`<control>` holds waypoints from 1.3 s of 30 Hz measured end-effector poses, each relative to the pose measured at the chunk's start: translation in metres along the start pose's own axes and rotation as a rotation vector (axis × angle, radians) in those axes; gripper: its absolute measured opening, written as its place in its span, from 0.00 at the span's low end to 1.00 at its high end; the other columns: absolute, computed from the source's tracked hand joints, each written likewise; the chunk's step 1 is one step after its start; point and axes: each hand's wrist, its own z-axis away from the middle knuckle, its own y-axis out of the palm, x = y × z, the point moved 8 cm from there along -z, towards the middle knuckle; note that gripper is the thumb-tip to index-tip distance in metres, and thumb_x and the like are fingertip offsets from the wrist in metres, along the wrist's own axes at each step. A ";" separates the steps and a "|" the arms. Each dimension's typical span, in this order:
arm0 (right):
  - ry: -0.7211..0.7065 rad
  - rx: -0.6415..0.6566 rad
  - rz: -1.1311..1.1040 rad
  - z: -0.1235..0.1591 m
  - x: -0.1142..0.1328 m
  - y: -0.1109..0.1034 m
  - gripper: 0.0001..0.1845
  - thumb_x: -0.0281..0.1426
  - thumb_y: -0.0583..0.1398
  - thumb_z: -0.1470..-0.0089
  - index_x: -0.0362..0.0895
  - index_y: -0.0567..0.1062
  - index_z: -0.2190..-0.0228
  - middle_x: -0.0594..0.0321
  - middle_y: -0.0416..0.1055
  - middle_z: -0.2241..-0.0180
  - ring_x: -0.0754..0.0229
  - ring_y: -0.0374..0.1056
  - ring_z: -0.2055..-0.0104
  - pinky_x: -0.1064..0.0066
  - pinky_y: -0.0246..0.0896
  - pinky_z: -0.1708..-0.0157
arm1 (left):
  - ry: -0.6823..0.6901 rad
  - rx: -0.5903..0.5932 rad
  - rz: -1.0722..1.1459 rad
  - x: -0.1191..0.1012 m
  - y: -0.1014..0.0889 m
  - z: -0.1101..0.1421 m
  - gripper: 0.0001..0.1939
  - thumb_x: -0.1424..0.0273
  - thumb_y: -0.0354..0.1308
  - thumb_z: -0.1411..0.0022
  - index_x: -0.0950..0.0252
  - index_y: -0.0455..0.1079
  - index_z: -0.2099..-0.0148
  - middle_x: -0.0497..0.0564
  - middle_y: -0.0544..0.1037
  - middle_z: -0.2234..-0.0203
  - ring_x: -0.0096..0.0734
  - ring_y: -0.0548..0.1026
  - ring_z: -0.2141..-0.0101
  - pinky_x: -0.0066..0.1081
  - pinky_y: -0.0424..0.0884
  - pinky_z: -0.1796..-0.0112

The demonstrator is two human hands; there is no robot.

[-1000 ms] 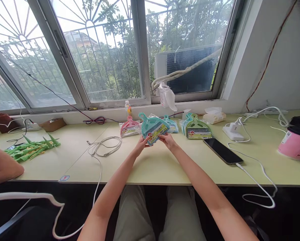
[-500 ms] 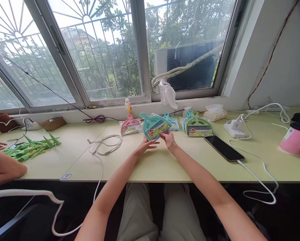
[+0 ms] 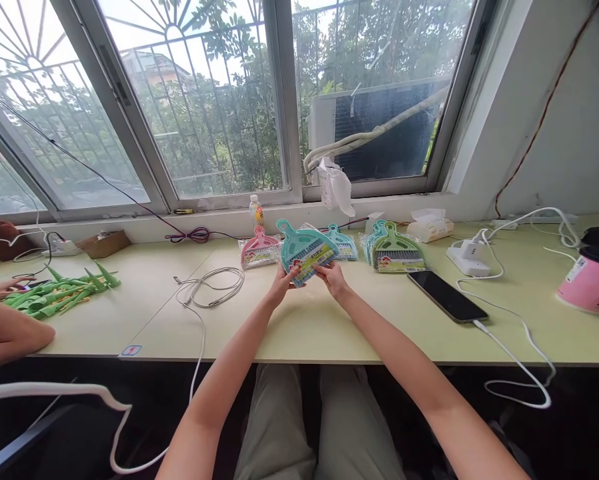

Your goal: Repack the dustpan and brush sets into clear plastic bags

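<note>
Both my hands hold a teal mini dustpan-and-brush set (image 3: 303,249) in clear wrapping, raised a little above the pale green table (image 3: 309,330). My left hand (image 3: 281,287) pinches its lower left edge; my right hand (image 3: 332,278) pinches the lower right edge by the yellow label. Behind it lie a pink set (image 3: 259,252), another teal set (image 3: 343,244) and a stack topped by a green set (image 3: 395,253).
A black phone (image 3: 447,297) on a white cable lies to the right, with a white power strip (image 3: 467,260) and a pink container (image 3: 592,280) beyond. A coiled white cable (image 3: 212,288) lies to the left. Another person's arm (image 3: 7,333) rests by green plastic pieces (image 3: 62,293).
Half a second ago my left hand was open under the set, off its edge; now it grips the lower left edge again and the set sits slightly higher.
</note>
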 end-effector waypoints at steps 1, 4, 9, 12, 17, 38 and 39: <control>-0.004 -0.008 -0.011 0.001 0.000 0.000 0.18 0.21 0.72 0.63 0.44 0.75 0.68 0.63 0.80 0.65 0.54 0.78 0.55 0.59 0.77 0.49 | -0.001 0.016 -0.002 0.000 0.002 0.000 0.36 0.53 0.68 0.43 0.57 0.56 0.39 0.60 0.71 0.40 0.46 0.80 0.54 0.43 0.80 0.60; -0.028 -0.034 -0.041 0.005 -0.002 0.000 0.18 0.21 0.71 0.62 0.44 0.76 0.67 0.63 0.80 0.64 0.54 0.77 0.55 0.61 0.76 0.49 | 0.001 0.062 -0.008 0.000 0.005 0.002 0.35 0.53 0.67 0.41 0.57 0.54 0.40 0.61 0.73 0.41 0.43 0.83 0.60 0.42 0.80 0.60; -0.021 -0.047 -0.040 0.007 -0.008 0.000 0.18 0.21 0.72 0.62 0.44 0.76 0.67 0.63 0.80 0.64 0.53 0.77 0.54 0.61 0.76 0.48 | 0.005 0.054 0.001 0.005 0.001 0.000 0.39 0.54 0.69 0.43 0.58 0.51 0.40 0.63 0.76 0.44 0.43 0.84 0.62 0.41 0.79 0.63; 0.000 -0.046 -0.011 0.004 -0.010 -0.002 0.19 0.22 0.73 0.63 0.44 0.76 0.68 0.62 0.81 0.63 0.51 0.77 0.52 0.59 0.76 0.47 | 0.013 0.045 -0.001 0.007 -0.002 -0.002 0.40 0.54 0.68 0.43 0.58 0.49 0.39 0.63 0.76 0.44 0.44 0.84 0.63 0.43 0.80 0.62; -0.015 -0.010 0.000 -0.001 -0.006 -0.001 0.20 0.25 0.75 0.64 0.45 0.77 0.67 0.60 0.81 0.61 0.49 0.76 0.50 0.56 0.76 0.47 | 0.027 0.061 -0.018 0.004 0.000 -0.002 0.40 0.55 0.68 0.42 0.56 0.48 0.38 0.61 0.75 0.43 0.44 0.84 0.62 0.44 0.80 0.62; -0.019 0.082 -0.029 -0.001 0.001 0.004 0.23 0.26 0.74 0.67 0.44 0.78 0.65 0.57 0.82 0.58 0.47 0.76 0.49 0.54 0.74 0.46 | -0.007 0.104 0.023 0.002 0.002 -0.001 0.44 0.59 0.69 0.43 0.57 0.51 0.32 0.62 0.76 0.44 0.47 0.83 0.58 0.44 0.79 0.60; -0.016 0.086 -0.021 0.000 0.002 0.005 0.23 0.26 0.74 0.67 0.44 0.78 0.65 0.57 0.82 0.58 0.47 0.76 0.49 0.54 0.74 0.46 | -0.005 0.104 0.029 0.003 0.001 -0.001 0.44 0.59 0.69 0.43 0.57 0.51 0.31 0.61 0.76 0.44 0.47 0.83 0.58 0.44 0.79 0.60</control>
